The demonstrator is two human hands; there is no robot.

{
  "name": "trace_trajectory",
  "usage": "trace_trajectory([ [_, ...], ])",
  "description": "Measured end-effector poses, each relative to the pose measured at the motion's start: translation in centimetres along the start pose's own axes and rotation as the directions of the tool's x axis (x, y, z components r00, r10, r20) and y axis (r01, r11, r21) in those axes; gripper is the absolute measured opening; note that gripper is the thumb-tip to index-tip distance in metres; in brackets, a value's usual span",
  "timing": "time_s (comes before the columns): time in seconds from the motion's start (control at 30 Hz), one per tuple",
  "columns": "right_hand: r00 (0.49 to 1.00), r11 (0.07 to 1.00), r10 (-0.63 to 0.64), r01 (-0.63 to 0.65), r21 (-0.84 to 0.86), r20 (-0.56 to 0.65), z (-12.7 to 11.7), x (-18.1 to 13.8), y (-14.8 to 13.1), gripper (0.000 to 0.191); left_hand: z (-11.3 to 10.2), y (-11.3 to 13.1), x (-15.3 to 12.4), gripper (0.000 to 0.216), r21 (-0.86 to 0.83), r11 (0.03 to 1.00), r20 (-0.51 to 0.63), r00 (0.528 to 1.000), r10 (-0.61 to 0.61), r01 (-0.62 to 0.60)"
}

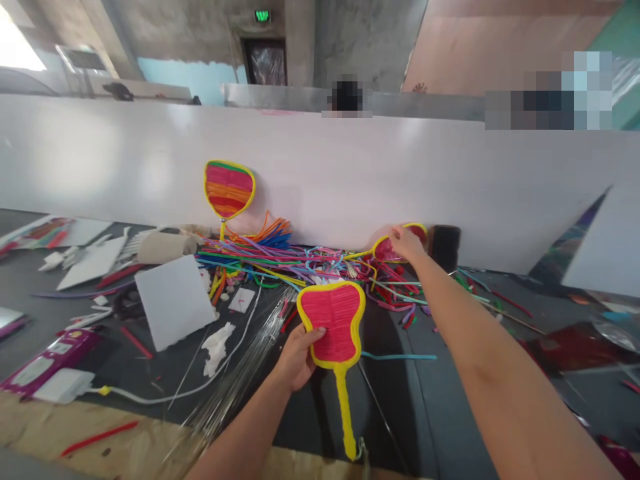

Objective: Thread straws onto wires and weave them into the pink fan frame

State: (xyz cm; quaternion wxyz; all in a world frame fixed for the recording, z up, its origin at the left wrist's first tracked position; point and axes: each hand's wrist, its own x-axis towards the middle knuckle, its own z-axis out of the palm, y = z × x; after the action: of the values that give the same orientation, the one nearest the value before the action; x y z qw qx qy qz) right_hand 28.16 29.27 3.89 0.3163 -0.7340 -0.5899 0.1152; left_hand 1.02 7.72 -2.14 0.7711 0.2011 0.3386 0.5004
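My left hand (300,357) grips a hand fan by the left edge of its head, thumb on its face. This pink-red fan (335,320) has a fuzzy yellow rim and a yellow handle pointing down towards me. My right hand (406,244) is stretched out to the back, its fingers closed at a second red hand fan (384,249) with a yellow rim, which leans low by the white partition; the hand covers part of it. A third, striped hand fan (230,189) stands upright at the back left.
Colourful pipe cleaners (280,257) lie heaped along the white partition (320,173). A dark phone (445,248) leans there. Left are a white square board (175,301), thin metal rods (250,353), a white cable (165,400) and a purple device (53,360). People are beyond the partition.
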Motion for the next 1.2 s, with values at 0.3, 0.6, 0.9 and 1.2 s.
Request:
trace_trajectory([
  [0.3,0.981,0.972,-0.157,0.132,-0.196,-0.117,0.0,-1.4,-1.9,0.022,-0.1,-0.1,0.2,0.032,-0.017,1.000,0.027,1.000,0.000,0.000],
  [0.6,0.868,0.935,-0.353,0.310,-0.175,-0.349,-3.2,-1.0,-4.1,0.025,0.0,-0.3,0.0,0.027,-0.044,0.999,0.042,0.999,0.012,-0.010],
  [0.9,0.832,0.729,-0.549,0.432,-0.531,-0.076,-4.7,-2.2,-10.9,0.026,0.3,0.0,-0.3,0.026,-0.051,0.999,0.012,1.000,-0.009,0.010],
  [1.2,0.847,0.774,-0.491,0.531,-0.345,0.204,3.0,-1.5,-15.3,0.018,0.2,-0.1,0.0,0.025,-0.086,0.996,0.002,1.000,0.011,-0.010],
])
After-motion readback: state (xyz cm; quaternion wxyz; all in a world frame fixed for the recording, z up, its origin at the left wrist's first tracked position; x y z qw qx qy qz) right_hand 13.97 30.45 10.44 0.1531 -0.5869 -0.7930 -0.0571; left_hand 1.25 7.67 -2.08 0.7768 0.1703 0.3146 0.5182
